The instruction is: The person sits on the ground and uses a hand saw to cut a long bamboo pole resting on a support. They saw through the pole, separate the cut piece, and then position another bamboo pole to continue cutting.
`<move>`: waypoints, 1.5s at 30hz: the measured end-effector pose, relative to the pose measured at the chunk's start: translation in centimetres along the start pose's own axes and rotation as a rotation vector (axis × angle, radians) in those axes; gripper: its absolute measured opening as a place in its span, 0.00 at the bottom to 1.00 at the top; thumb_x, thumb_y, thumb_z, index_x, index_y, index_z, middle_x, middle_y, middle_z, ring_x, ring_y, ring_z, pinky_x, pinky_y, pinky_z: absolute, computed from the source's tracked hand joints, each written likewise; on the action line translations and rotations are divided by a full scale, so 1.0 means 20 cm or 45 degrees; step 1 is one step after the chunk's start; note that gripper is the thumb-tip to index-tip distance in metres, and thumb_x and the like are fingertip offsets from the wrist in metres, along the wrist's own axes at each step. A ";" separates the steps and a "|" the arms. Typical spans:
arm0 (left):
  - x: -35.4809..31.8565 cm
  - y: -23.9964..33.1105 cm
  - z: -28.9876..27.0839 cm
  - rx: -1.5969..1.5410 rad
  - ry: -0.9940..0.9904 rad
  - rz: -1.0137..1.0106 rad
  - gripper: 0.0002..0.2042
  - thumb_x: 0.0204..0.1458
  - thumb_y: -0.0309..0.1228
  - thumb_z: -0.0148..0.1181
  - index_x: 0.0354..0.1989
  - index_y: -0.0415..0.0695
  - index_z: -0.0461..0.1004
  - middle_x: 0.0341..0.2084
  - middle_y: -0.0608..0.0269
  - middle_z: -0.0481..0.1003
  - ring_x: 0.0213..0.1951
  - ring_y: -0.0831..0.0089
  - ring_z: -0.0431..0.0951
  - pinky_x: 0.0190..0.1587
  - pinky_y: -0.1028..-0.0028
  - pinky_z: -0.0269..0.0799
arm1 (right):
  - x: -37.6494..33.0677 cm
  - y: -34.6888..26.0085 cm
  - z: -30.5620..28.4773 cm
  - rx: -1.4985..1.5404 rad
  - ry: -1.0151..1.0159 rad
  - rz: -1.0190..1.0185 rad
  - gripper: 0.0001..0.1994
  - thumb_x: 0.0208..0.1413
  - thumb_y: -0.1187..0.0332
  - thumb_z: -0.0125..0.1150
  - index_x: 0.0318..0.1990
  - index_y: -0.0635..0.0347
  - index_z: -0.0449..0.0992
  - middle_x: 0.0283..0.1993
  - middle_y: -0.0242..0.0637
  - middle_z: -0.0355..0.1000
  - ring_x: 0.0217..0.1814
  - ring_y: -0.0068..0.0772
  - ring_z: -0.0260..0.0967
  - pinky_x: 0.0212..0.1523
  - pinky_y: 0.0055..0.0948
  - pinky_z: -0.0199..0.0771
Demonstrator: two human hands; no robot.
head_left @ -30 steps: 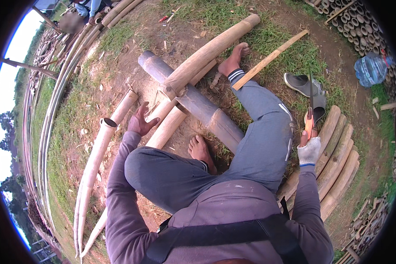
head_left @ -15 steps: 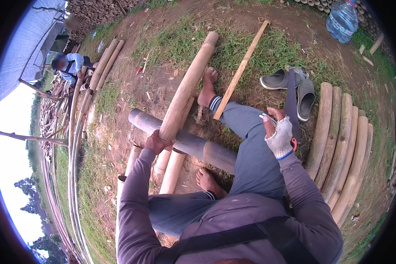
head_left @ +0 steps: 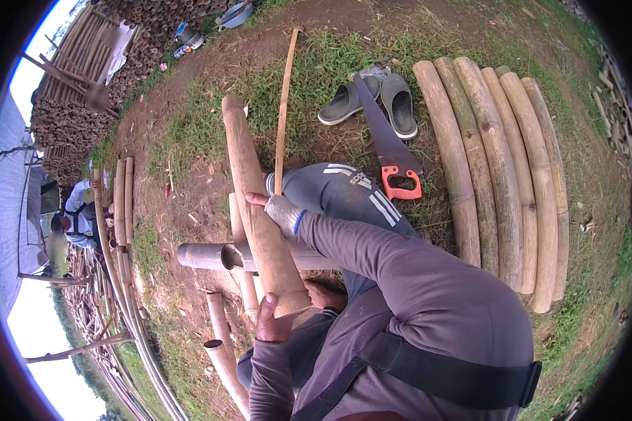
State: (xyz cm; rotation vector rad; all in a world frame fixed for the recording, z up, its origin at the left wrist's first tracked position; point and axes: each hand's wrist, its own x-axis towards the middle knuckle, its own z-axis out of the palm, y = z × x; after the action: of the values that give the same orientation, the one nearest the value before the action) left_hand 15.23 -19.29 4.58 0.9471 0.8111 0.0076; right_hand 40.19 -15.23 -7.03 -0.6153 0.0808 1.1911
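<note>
A thick pale bamboo pole [head_left: 249,165] slants across in front of me, over a darker bamboo log [head_left: 202,255] with a round opening in its side. My left hand [head_left: 271,321] is closed on the pole's near end, thumb on top. Further up, my right hand [head_left: 281,212], in a white knitted glove, grips the pole from the right. Most of its fingers are hidden, and any small item in it is too. Just beyond that hand, a thin wooden strip [head_left: 285,105] stretches away over the grass, its near end beside my knee.
Right of my leg lies a saw [head_left: 380,130] with an orange handle, by grey clogs [head_left: 400,105]. Several cut bamboo poles [head_left: 463,168] lie side by side at right. Shorter bamboo pieces [head_left: 221,358] are at lower left. Another person [head_left: 81,214] works at far left near long poles.
My right hand has come left from over my leg onto the pole; the small white item it held no longer shows. My left hand and the pole have shifted nearer. The view has turned right.
</note>
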 end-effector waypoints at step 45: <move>0.31 0.45 0.10 2.272 0.289 0.452 0.38 0.55 0.56 0.73 0.72 0.56 0.70 0.50 0.46 0.85 0.51 0.42 0.86 0.54 0.47 0.82 | -1.93 -1.24 -1.06 -1.723 2.016 -0.369 0.40 0.58 0.64 0.66 0.78 0.66 0.62 0.87 0.62 0.48 0.90 0.59 0.46 0.88 0.55 0.40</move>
State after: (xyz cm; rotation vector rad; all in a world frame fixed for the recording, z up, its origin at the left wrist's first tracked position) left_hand 23.96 -13.14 7.93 2.8003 0.7197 -0.3603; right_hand 52.48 -63.71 -0.22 -2.5429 0.5063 0.0396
